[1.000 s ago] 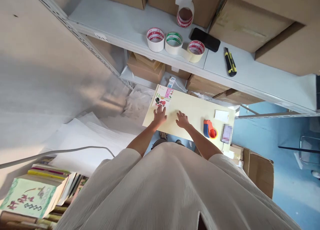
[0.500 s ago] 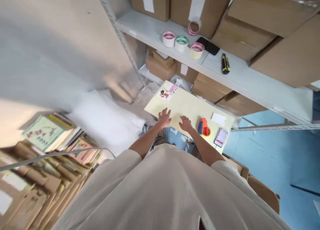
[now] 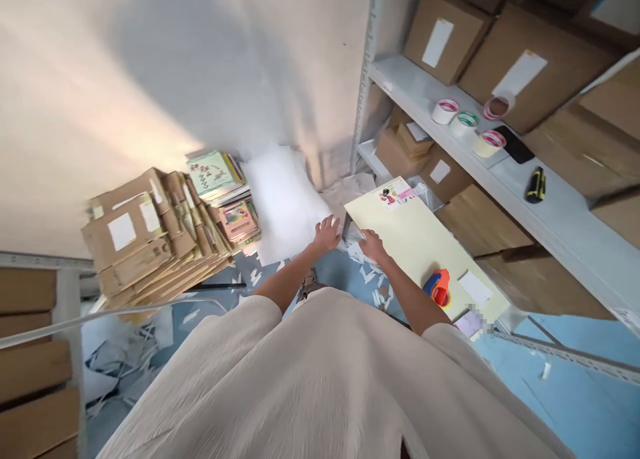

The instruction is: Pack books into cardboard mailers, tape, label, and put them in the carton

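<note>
while one table (image 3: 420, 232) holds one tape dispenser (image 3: 440, 287), left hand (image 3: 327, 234) is spread, right hand (image 3: 373, 245) half-curled, both empty.

Right: tabletop (image 3: 417, 232), smooth, matt; tape dispenser (image 3: 440, 287), plastic, slight gloss. Far right: shelf (image 3: 565, 222), smooth painted metal; carton (image 3: 565, 86), matt cardboard. Left of centre: white sheeting (image 3: 287, 202), matt. Near: shirt (image 3: 320, 379), crinkled matt cloth.

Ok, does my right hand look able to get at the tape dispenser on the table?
Likely yes: the tape dispenser lies uncovered on the table, your right hand is at the table's near edge, and nothing seems to stand between them.
</note>
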`<state>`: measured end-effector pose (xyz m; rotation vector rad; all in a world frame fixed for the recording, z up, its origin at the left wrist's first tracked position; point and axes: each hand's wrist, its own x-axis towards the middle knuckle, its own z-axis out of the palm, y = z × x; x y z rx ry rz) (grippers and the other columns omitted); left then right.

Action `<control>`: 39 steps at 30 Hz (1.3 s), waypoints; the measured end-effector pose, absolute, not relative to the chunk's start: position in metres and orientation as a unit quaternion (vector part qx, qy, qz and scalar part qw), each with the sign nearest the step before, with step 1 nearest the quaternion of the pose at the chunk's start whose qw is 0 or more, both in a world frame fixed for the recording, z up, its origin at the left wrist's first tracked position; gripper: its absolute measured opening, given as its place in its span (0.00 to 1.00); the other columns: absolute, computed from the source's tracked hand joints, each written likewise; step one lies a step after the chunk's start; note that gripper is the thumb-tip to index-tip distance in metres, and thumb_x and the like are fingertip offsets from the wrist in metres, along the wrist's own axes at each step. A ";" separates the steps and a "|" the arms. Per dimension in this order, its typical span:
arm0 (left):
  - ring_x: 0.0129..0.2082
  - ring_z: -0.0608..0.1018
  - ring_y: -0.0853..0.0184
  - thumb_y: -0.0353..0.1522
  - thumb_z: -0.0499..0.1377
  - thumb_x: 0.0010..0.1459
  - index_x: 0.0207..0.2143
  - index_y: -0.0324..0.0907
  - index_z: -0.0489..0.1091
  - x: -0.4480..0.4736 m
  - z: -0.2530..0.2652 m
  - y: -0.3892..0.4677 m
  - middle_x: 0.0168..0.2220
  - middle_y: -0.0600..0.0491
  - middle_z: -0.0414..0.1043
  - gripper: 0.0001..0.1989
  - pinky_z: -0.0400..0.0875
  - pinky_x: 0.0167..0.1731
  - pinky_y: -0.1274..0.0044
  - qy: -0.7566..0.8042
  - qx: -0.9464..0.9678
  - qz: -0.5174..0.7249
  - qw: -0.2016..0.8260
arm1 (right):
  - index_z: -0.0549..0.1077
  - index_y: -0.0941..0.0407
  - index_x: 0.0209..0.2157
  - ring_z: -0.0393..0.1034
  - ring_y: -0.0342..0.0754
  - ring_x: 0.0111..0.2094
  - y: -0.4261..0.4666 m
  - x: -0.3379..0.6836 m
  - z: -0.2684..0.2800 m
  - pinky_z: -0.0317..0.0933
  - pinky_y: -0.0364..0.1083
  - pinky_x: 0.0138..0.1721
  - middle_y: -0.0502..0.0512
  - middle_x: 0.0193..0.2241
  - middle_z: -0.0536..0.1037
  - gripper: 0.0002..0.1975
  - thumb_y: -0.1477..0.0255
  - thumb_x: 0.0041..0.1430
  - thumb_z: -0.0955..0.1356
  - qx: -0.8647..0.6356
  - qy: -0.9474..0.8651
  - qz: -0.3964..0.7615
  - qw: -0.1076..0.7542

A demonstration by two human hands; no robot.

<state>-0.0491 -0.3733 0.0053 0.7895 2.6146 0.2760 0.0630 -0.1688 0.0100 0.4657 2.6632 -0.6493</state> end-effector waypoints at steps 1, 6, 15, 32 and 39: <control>0.85 0.56 0.44 0.39 0.57 0.76 0.86 0.49 0.50 -0.053 0.004 -0.387 0.87 0.38 0.49 0.41 0.54 0.80 0.48 0.937 0.270 0.103 0.195 | 0.69 0.52 0.79 0.65 0.60 0.77 -0.178 0.052 0.009 0.62 0.57 0.76 0.63 0.79 0.68 0.31 0.67 0.79 0.64 0.153 0.945 -0.230 0.176; 0.85 0.57 0.43 0.40 0.56 0.77 0.86 0.45 0.52 -0.073 -0.001 -0.460 0.87 0.36 0.48 0.40 0.54 0.80 0.50 0.947 0.219 0.107 0.210 | 0.73 0.54 0.76 0.68 0.58 0.76 -0.234 0.002 0.004 0.65 0.54 0.75 0.63 0.76 0.73 0.29 0.69 0.78 0.66 0.117 0.946 -0.256 0.162; 0.86 0.54 0.43 0.39 0.55 0.76 0.85 0.42 0.53 -0.132 -0.023 -0.558 0.87 0.34 0.48 0.40 0.51 0.82 0.49 0.937 0.218 0.116 0.246 | 0.74 0.55 0.75 0.80 0.55 0.66 -0.330 -0.070 -0.014 0.73 0.51 0.67 0.65 0.71 0.79 0.30 0.70 0.76 0.65 0.143 0.916 -0.320 0.192; 0.86 0.55 0.40 0.34 0.56 0.75 0.86 0.39 0.51 -0.169 -0.058 -0.593 0.87 0.32 0.46 0.41 0.56 0.80 0.50 0.914 0.270 0.131 0.272 | 0.81 0.54 0.58 0.84 0.56 0.52 -0.388 -0.114 -0.049 0.76 0.51 0.55 0.60 0.51 0.89 0.23 0.64 0.64 0.73 0.333 0.841 -0.388 0.176; 0.86 0.53 0.40 0.34 0.53 0.76 0.86 0.41 0.50 -0.173 -0.040 -0.585 0.88 0.35 0.41 0.40 0.61 0.77 0.46 0.917 0.256 0.104 0.288 | 0.74 0.50 0.31 0.77 0.53 0.41 -0.390 -0.118 -0.039 0.71 0.48 0.45 0.54 0.35 0.83 0.04 0.67 0.61 0.69 0.299 0.876 -0.344 0.155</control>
